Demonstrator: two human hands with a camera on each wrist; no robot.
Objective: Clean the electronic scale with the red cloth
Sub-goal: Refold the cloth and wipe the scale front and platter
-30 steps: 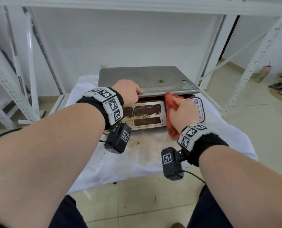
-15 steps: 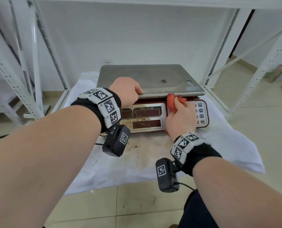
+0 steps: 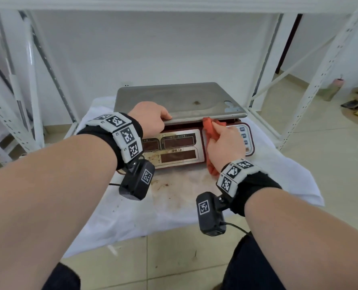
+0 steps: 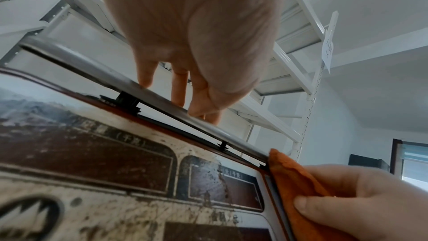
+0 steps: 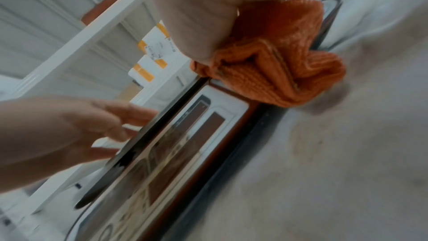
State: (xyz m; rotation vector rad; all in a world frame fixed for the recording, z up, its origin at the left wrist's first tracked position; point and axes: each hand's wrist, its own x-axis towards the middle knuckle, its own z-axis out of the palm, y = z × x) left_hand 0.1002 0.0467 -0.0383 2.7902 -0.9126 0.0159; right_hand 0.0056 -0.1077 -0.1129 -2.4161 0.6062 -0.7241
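Observation:
The electronic scale [image 3: 178,147] stands on a white sheet, its steel pan [image 3: 173,99] on top and a stained display panel in front. My left hand [image 3: 163,120] grips the pan's front edge left of centre; its fingers [image 4: 178,89] lie over the rim [image 4: 115,78]. My right hand [image 3: 217,132] holds the bunched red cloth [image 3: 209,130] against the panel between the display and the keypad [image 3: 244,136], just under the pan's edge. The cloth [image 5: 277,61] bulges out below the fist, and its tail hangs past the scale's front. The cloth [image 4: 291,177] touches the pan's rim.
The white sheet [image 3: 278,181] is stained brown in front of the scale and drapes over the low shelf. White rack posts [image 3: 265,65] stand close on both sides, with a shelf board overhead. Tiled floor [image 3: 173,258] lies below; clutter sits far right [image 3: 357,107].
My right hand has rubbed the cloth up and down the strip beside the keypad, and the cloth's tail hangs out below the hand again. The left hand keeps its hold on the pan.

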